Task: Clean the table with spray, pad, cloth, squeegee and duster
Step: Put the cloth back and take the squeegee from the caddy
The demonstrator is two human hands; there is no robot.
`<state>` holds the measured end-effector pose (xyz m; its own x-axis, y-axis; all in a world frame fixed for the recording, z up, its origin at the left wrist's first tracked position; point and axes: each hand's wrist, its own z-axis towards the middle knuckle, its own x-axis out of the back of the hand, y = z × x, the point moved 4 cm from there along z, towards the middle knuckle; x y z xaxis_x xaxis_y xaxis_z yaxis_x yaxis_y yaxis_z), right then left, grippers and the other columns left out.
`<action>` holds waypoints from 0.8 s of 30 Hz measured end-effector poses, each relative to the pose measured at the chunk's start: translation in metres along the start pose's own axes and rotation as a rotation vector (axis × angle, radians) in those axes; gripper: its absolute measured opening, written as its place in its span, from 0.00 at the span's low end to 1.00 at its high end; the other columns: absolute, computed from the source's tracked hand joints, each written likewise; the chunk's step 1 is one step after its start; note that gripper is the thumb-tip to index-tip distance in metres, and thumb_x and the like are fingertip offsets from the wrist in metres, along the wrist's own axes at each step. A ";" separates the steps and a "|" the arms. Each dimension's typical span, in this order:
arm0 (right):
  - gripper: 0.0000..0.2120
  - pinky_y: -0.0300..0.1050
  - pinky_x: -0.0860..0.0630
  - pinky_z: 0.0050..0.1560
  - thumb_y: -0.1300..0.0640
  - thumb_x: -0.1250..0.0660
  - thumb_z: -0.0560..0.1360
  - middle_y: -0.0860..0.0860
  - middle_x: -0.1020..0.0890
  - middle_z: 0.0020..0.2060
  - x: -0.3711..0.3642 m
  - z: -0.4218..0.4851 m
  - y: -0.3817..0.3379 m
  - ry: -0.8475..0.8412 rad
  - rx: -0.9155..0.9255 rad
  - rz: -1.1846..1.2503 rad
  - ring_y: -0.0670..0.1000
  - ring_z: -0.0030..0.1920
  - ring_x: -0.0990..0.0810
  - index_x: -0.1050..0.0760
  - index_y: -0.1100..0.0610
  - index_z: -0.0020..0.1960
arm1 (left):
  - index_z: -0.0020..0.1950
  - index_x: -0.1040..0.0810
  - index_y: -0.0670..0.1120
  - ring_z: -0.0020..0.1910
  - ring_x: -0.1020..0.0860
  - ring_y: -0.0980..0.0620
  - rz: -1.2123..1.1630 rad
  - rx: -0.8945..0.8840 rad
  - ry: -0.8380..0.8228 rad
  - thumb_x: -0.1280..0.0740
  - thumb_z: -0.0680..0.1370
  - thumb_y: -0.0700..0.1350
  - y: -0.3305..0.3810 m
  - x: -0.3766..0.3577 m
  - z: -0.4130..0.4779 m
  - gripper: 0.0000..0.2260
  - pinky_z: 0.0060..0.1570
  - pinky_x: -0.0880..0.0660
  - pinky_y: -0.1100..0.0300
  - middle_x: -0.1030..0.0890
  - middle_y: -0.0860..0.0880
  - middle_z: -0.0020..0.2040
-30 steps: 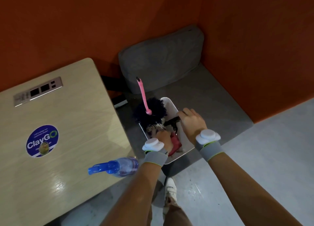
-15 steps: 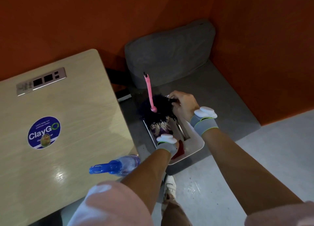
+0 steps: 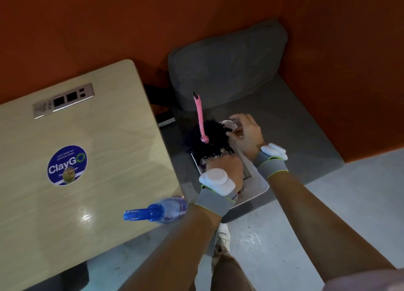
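Observation:
A duster with a black fluffy head (image 3: 207, 140) and a pink handle (image 3: 200, 115) stands up in a white tray (image 3: 258, 188) on the grey bench. My right hand (image 3: 246, 135) is against the head's right side, thumb and fingers pinching its dark strands. My left hand (image 3: 226, 168) reaches into the tray just below the head, its fingers hidden. A bit of red cloth (image 3: 239, 192) shows by my left wrist. The spray bottle (image 3: 161, 209) with a blue nozzle lies on the wooden table (image 3: 98, 137) at its right front edge.
A grey cushion (image 3: 227, 65) leans in the corner of the orange walls behind the tray. The table carries a blue round sticker (image 3: 67, 165) and a metal socket panel (image 3: 63, 100). My shoe (image 3: 223, 236) stands on the grey floor below.
My right hand went from the tray's middle up to the right side of the duster head. My left hand stayed low in the tray, shifting under the head.

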<state>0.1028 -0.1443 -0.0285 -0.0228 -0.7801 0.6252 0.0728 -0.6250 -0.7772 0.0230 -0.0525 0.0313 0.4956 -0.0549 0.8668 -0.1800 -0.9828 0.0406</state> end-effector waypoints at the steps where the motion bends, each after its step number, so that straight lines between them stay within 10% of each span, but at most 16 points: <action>1: 0.18 0.45 0.22 0.49 0.66 0.27 0.69 0.56 0.24 0.51 0.000 0.000 0.000 0.004 -0.012 -0.002 0.56 0.43 0.19 0.23 0.61 0.58 | 0.49 0.26 0.45 0.36 0.24 0.48 -0.018 -0.044 0.071 0.41 0.77 0.37 0.000 0.007 -0.004 0.06 0.35 0.36 0.61 0.23 0.48 0.41; 7: 0.15 0.48 0.24 0.50 0.68 0.30 0.71 0.58 0.25 0.53 -0.012 -0.004 -0.019 0.009 -0.097 -0.030 0.58 0.43 0.20 0.23 0.61 0.57 | 0.69 0.35 0.40 0.61 0.25 0.37 0.117 -0.064 0.149 0.43 0.79 0.39 -0.028 0.050 -0.029 0.18 0.56 0.32 0.50 0.25 0.41 0.64; 24: 0.09 0.56 0.23 0.52 0.67 0.31 0.71 0.59 0.23 0.51 -0.023 -0.011 -0.033 0.029 -0.169 -0.143 0.62 0.47 0.20 0.22 0.61 0.51 | 0.53 0.23 0.53 0.45 0.24 0.51 0.131 -0.367 0.031 0.35 0.73 0.60 -0.127 0.084 -0.145 0.15 0.39 0.33 0.59 0.23 0.54 0.49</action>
<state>0.0898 -0.1057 -0.0177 -0.0496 -0.6822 0.7295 -0.1015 -0.7232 -0.6831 -0.0360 0.0935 0.1706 0.4238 -0.1650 0.8906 -0.5350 -0.8391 0.0991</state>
